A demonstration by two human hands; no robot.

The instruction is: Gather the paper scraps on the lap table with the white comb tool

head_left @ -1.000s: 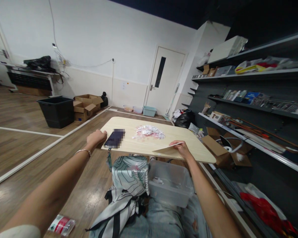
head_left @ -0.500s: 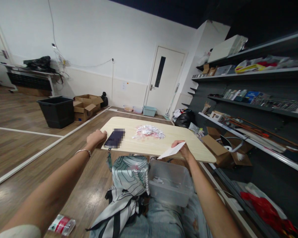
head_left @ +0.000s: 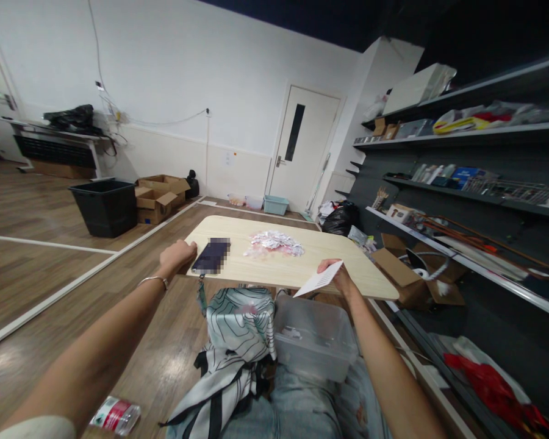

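Observation:
My left hand (head_left: pixel 178 255) is closed at the left edge of the light wooden table (head_left: pixel 238 274), its fingers curled on the rim. Just right of it lies a dark phone (head_left: pixel 208 256), partly blurred out, with a strap hanging over the front edge. A white sheet of paper (head_left: pixel 319 279) with printed lines is in my right hand (head_left: pixel 336 274), tilted above the table's front edge. A heap of small paper scraps (head_left: pixel 277 242) sits mid-table. On my lap, below the paper, stands a clear plastic bin (head_left: pixel 315 341) with a few white bits inside.
A patterned cloth bag (head_left: pixel 240 323) rests on my lap beside the bin. On the floor are a plastic bottle (head_left: pixel 116 416), a black bin (head_left: pixel 107 207) and cardboard boxes (head_left: pixel 158 198). Loaded shelves (head_left: pixel 485 137) and an open carton (head_left: pixel 405 274) stand at the right.
The paper in my right hand has shifted and tilted slightly. My left hand, the phone and the scraps have not visibly moved.

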